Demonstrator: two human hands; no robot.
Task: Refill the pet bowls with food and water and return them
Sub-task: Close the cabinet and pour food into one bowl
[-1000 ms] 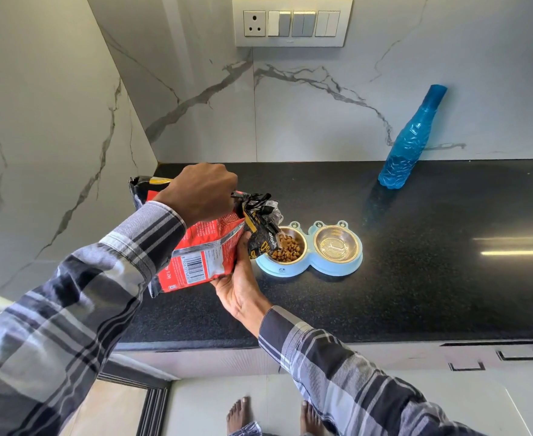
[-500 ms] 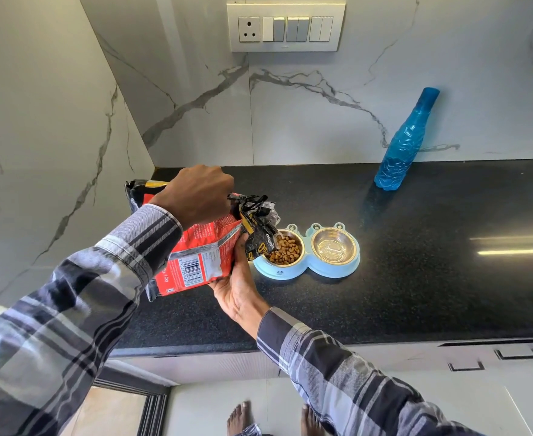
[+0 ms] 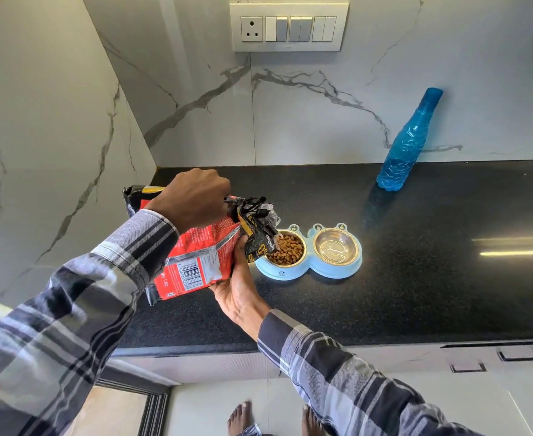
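Note:
A red and black pet food bag (image 3: 193,262) is tipped on its side, its crumpled mouth over the left bowl. My left hand (image 3: 193,199) grips the bag from above near the top. My right hand (image 3: 238,291) holds it from below by the mouth. The light blue double bowl stand (image 3: 309,269) sits on the black counter. Its left steel bowl (image 3: 285,250) holds brown kibble; the right steel bowl (image 3: 336,247) looks empty.
A blue plastic water bottle (image 3: 408,143) stands at the back against the marble wall. The black counter (image 3: 432,262) stretches to the right. A switch panel (image 3: 288,26) is on the wall above. My bare feet (image 3: 243,418) show on the floor below.
The kibble level in the left bowl has risen a little. Both hands and the bag stay in nearly the same pose.

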